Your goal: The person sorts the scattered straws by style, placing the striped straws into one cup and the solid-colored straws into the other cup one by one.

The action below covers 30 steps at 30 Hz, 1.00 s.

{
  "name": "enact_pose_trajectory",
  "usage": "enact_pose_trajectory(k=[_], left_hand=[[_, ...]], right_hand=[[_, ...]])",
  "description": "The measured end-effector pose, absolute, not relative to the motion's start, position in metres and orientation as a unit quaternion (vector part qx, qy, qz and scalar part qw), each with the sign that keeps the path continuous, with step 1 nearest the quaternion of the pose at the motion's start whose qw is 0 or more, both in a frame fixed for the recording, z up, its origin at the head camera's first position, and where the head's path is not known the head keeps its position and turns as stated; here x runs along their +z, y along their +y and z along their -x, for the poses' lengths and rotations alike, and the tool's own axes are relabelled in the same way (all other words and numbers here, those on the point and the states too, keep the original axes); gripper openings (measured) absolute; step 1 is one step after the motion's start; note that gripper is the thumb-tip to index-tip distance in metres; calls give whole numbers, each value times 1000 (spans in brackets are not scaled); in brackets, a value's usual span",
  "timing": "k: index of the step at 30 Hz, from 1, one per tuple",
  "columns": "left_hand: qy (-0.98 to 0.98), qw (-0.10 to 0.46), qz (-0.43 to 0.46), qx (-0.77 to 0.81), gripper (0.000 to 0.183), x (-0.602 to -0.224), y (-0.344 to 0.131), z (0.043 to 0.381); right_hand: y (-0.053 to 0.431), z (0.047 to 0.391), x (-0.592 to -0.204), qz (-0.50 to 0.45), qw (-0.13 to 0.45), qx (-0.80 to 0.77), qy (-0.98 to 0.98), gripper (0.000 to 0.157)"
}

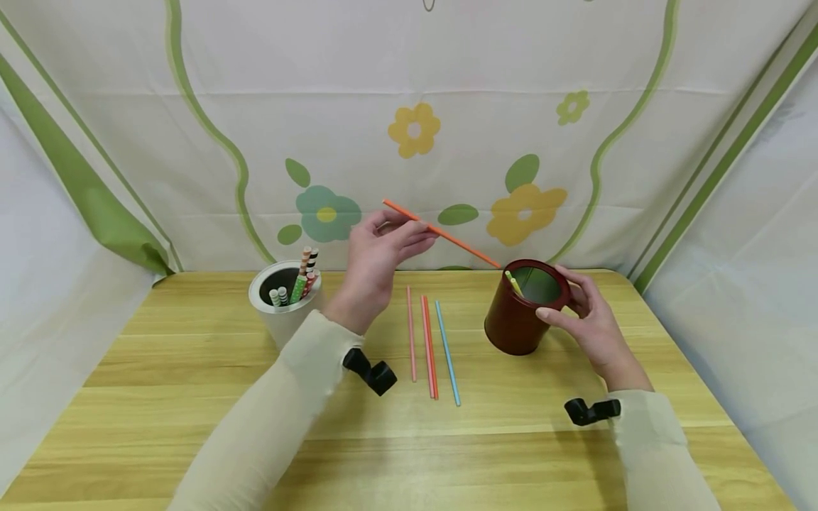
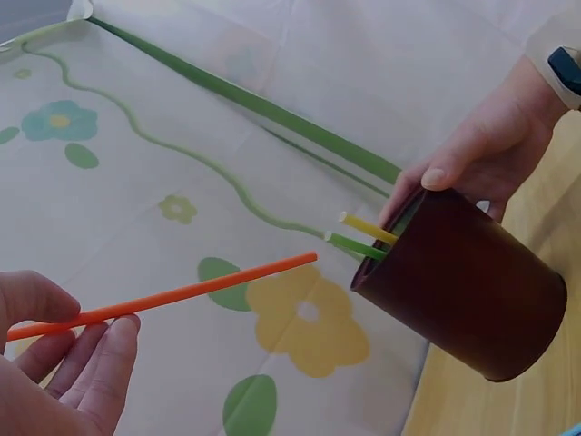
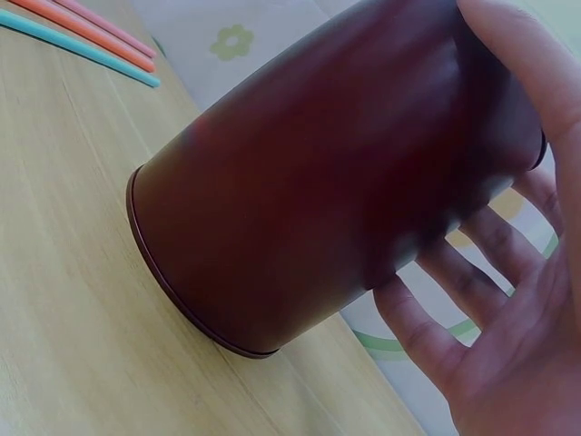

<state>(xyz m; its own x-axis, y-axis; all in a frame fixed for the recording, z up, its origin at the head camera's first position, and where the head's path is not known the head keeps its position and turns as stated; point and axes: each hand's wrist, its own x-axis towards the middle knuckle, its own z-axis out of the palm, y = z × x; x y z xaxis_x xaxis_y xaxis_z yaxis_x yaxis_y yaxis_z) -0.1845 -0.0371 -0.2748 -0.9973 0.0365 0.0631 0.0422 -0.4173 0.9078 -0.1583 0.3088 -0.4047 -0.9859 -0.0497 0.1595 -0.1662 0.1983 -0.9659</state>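
Observation:
My left hand (image 1: 377,262) pinches an orange straw (image 1: 447,236) between thumb and fingers, above the table. The straw slants down to the right, its lower end near the rim of a dark red cup (image 1: 516,326). My right hand (image 1: 591,323) holds that cup from the right, thumb at the front and fingers behind near the rim. Inside it lean a yellow straw (image 2: 363,226) and a green straw (image 2: 354,245). Between the hands, pink straws (image 1: 411,333), another orange straw (image 1: 432,355) and a blue straw (image 1: 448,353) lie on the table.
A white cup (image 1: 285,323) with several patterned tubes (image 1: 298,287) stands at the left, beside my left forearm. The wooden table (image 1: 498,454) ends at a flowered curtain (image 1: 358,113) behind. White cloth sides (image 1: 760,234) enclose it on both sides.

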Motion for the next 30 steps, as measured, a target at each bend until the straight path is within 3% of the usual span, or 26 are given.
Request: enact_pose_trajectory(k=[13, 30], left_hand=[[-606, -45, 55, -792, 13, -292, 1, 188], [-798, -95, 174, -569, 4, -289, 13, 188]], right_hand=[[308, 158, -404, -69, 49, 623, -777, 76], [308, 158, -405, -69, 47, 628, -774, 77]])
